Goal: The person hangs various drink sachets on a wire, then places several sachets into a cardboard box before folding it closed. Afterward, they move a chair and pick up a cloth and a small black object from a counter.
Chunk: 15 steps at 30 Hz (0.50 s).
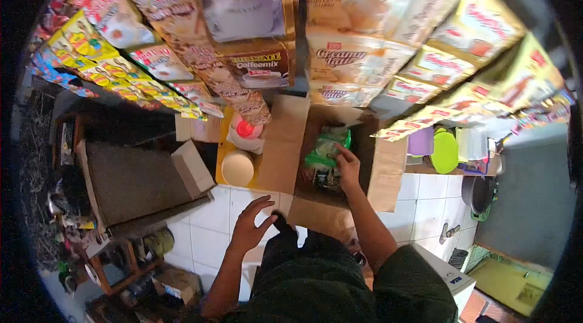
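My right hand (347, 168) reaches into an open cardboard box (322, 212), its fingers closed on a green plastic bag (328, 146). Below the bag, small dark packets (330, 178) lie inside the box; what they are is too small to tell. My left hand (250, 223) hangs to the left of the box above the white tiled floor (206, 214), fingers apart and holding nothing.
Strips of sachets (349, 56) hang across the top. A cream round container (237, 169) stands left of the box. At the left is a wooden-edged table (139, 183). Plastic items, including a green one (444, 152), sit on the right, near a dark pot (477, 194).
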Available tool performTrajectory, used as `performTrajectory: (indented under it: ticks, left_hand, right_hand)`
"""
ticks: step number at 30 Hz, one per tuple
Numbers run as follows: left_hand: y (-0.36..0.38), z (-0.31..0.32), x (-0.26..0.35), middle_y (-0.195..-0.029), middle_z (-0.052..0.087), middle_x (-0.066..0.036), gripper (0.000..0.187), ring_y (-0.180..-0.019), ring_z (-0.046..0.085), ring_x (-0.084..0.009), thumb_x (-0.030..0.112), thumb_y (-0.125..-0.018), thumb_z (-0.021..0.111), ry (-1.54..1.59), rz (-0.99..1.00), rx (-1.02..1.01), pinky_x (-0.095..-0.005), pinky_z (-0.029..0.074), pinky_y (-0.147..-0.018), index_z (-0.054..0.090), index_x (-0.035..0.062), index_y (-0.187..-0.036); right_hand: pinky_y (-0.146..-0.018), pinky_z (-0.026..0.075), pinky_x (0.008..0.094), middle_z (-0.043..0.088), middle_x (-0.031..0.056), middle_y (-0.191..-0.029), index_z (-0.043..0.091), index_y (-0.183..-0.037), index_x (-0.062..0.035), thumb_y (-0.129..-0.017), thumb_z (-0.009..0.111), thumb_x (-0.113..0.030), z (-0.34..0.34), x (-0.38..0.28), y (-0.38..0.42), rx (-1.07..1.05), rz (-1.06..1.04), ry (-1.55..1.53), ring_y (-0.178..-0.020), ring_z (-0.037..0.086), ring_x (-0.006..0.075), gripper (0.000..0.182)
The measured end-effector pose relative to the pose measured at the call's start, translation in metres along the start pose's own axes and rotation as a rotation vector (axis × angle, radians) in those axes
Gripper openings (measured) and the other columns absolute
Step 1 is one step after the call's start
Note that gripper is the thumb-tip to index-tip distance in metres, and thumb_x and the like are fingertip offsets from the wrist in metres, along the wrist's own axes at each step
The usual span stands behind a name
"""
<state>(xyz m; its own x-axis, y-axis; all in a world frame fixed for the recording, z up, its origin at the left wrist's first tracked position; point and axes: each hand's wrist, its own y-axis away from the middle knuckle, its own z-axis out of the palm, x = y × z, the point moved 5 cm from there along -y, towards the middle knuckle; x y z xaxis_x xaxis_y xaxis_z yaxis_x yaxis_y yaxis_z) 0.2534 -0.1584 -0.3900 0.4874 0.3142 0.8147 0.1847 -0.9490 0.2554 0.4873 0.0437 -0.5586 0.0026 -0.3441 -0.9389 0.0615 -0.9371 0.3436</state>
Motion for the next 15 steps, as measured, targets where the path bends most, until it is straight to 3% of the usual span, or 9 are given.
performTrajectory:
  ticks: [3, 6, 7, 8, 10, 11, 12, 14, 15]
  left_hand:
    - [0.001, -0.014, 0.007, -0.124, 0.058, -0.012, 0.034, -0.118, 0.054, -0.0288, 0.02, -0.084, 0.069, -0.008, 0.064, -0.007, -0.038, 0.042, -0.1, 0.061, 0.0071, -0.115]
    - [-0.002, -0.026, 0.002, -0.122, 0.06, -0.012, 0.036, -0.114, 0.057, -0.0257, 0.021, -0.085, 0.069, 0.154, 0.086, -0.016, -0.0362, 0.044, -0.097, 0.06, 0.0051, -0.115]
    - [-0.005, -0.022, -0.01, -0.119, 0.062, -0.011, 0.039, -0.109, 0.06, -0.0224, 0.03, -0.09, 0.064, 0.327, 0.033, -0.023, -0.0344, 0.047, -0.094, 0.059, 0.0038, -0.118]
    - [-0.006, -0.023, -0.01, -0.119, 0.062, -0.011, 0.039, -0.109, 0.06, -0.0224, 0.03, -0.09, 0.064, 0.329, 0.057, -0.027, -0.0344, 0.047, -0.094, 0.059, 0.0038, -0.118]
    - [-0.011, -0.011, -0.017, -0.123, 0.058, -0.014, 0.046, -0.106, 0.061, -0.0292, 0.041, -0.094, 0.053, 0.743, -0.32, -0.205, -0.0409, 0.047, -0.094, 0.054, 0.0064, -0.124]
    - [-0.006, -0.008, 0.0, -0.122, 0.059, -0.01, 0.062, -0.11, 0.059, -0.0217, 0.057, -0.095, 0.039, 0.824, -0.444, -0.321, -0.0348, 0.049, -0.092, 0.052, 0.0053, -0.127]
    - [-0.006, -0.004, 0.002, -0.122, 0.059, -0.01, 0.062, -0.11, 0.059, -0.0217, 0.057, -0.095, 0.039, 0.819, -0.429, -0.341, -0.0348, 0.049, -0.092, 0.052, 0.0053, -0.127]
    - [-0.014, 0.018, 0.007, -0.128, 0.055, -0.009, 0.068, -0.114, 0.056, -0.0221, 0.061, -0.093, 0.038, 1.334, -0.299, -0.595, -0.0358, 0.048, -0.094, 0.045, 0.0065, -0.133]
    - [-0.027, 0.026, -0.006, -0.117, 0.059, -0.011, 0.052, -0.101, 0.062, -0.0244, 0.035, -0.089, 0.061, 1.276, -0.055, -0.522, -0.0402, 0.049, -0.091, 0.048, 0.0051, -0.13]
  right_hand:
    - [-0.079, 0.047, 0.0266, 0.064, 0.0045, -0.1, 0.062, -0.116, 0.0001, -0.084, 0.056, 0.002, 0.005, -0.061, 0.043, -0.102, -0.016, -0.325, -0.085, 0.059, 0.0119, 0.033]
    - [-0.083, 0.048, 0.0265, 0.064, 0.008, -0.112, 0.062, -0.117, 0.0006, -0.082, 0.058, 0.005, 0.018, -0.128, 0.086, -0.234, -0.091, -0.428, -0.093, 0.06, 0.0135, 0.035]
    - [-0.081, 0.049, 0.0268, 0.064, 0.0077, -0.109, 0.061, -0.116, 0.0006, -0.082, 0.059, 0.006, 0.025, -0.152, 0.103, -0.274, -0.138, -0.414, -0.09, 0.06, 0.0125, 0.035]
    - [-0.081, 0.049, 0.0268, 0.064, 0.0077, -0.109, 0.061, -0.116, 0.0006, -0.082, 0.059, 0.006, 0.032, -0.173, 0.12, -0.266, -0.161, -0.412, -0.09, 0.06, 0.0125, 0.035]
    - [-0.081, 0.05, 0.0266, 0.065, 0.008, -0.105, 0.061, -0.113, 0.0008, -0.082, 0.059, 0.006, 0.052, -0.21, 0.157, -0.384, -0.189, -0.555, -0.09, 0.061, 0.0132, 0.032]
    - [-0.081, 0.05, 0.0268, 0.065, 0.0078, -0.104, 0.062, -0.111, 0.0011, -0.082, 0.059, 0.006, 0.061, -0.227, 0.176, -0.442, -0.225, -0.507, -0.091, 0.061, 0.0136, 0.03]
    - [-0.079, 0.051, 0.0269, 0.064, 0.0075, -0.103, 0.062, -0.111, 0.0007, -0.081, 0.06, 0.006, 0.069, -0.24, 0.194, -0.473, -0.266, -0.476, -0.091, 0.062, 0.0133, 0.031]
    - [-0.074, 0.05, 0.0256, 0.064, 0.0051, -0.099, 0.064, -0.107, -0.001, -0.079, 0.066, 0.003, 0.088, -0.263, 0.234, -0.535, -0.277, -0.397, -0.088, 0.06, 0.0104, 0.029]
    - [-0.072, 0.05, 0.0253, 0.063, 0.005, -0.098, 0.064, -0.106, -0.0007, -0.078, 0.067, 0.002, 0.097, -0.27, 0.253, -0.617, -0.325, -0.339, -0.085, 0.06, 0.0099, 0.028]
